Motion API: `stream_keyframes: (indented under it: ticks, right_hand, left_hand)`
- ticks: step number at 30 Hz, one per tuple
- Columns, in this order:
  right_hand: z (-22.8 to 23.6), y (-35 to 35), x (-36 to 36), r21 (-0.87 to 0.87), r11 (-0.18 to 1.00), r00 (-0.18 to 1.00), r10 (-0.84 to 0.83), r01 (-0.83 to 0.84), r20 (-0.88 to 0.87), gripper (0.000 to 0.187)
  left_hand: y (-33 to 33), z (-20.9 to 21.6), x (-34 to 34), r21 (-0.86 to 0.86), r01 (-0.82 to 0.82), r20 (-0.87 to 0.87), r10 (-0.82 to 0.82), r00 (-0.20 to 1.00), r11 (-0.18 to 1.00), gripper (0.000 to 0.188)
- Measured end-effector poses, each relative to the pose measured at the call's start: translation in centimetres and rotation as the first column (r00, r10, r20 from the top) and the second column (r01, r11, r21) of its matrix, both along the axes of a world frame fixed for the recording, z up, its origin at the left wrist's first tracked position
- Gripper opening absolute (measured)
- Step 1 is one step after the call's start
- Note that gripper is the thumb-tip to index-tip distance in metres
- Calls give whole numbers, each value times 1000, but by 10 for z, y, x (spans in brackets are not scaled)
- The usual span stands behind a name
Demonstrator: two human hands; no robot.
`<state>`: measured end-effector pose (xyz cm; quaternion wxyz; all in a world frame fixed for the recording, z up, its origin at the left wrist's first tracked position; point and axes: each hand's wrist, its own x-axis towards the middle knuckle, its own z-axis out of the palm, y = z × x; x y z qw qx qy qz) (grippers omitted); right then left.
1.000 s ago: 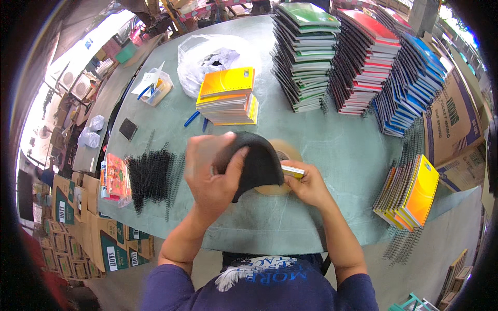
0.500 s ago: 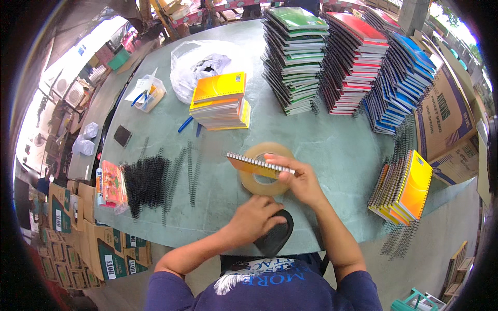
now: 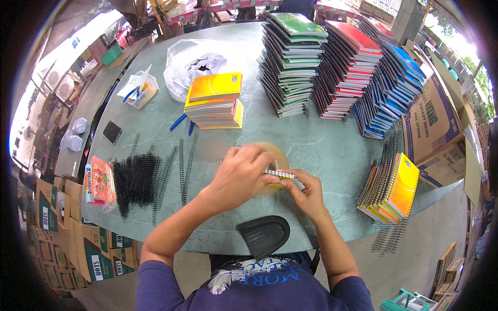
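Note:
A small yellow spiral notebook (image 3: 280,174) is held between my hands above the table, its bound edge facing up and partly covered by fingers. My left hand (image 3: 241,171) has its fingers closed at the notebook's left end; what is under them is hidden. A faint blurred streak shows left of that hand. My right hand (image 3: 306,193) pinches the notebook's right end. Behind and beneath them lies a wide tan tape roll (image 3: 264,149), mostly covered. Nearer me, a black half-oval pad (image 3: 265,234) rests at the table edge.
Loose black coils (image 3: 137,179) lie left, beside a pink pack (image 3: 102,181). Yellow notebooks (image 3: 213,106) stand ahead, near a plastic bag (image 3: 179,72). Tall green (image 3: 290,67), red (image 3: 347,72) and blue stacks (image 3: 391,88) rise at the far right. More yellow notebooks (image 3: 402,181) stand right.
My left hand has left the black pad and moved up to the notebook, closing on its left end. My right hand has lowered slightly, still holding the notebook. The view has shifted slightly.

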<state>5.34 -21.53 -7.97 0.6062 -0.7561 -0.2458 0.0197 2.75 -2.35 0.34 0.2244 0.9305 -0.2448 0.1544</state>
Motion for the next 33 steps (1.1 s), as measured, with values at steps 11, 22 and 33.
stream_keyframes:
  ticks: [11, 22, 33]
  right_hand:
    - [-3, -2, -5, -113, 988, 990, -98, 109, 96, 20]
    - [-3, -2, 1, -124, 962, 931, -195, 243, 309, 24]
    - [92, -49, -56, -95, 946, 911, -266, 309, 315, 55]
  left_hand:
    - [-21, -19, 9, -161, 203, -14, -208, 978, 966, 22]
    - [-4, 0, 4, -66, -19, -26, 17, 1000, 998, 21]
    - [-17, 42, -1, -185, 321, -29, -331, 943, 929, 24]
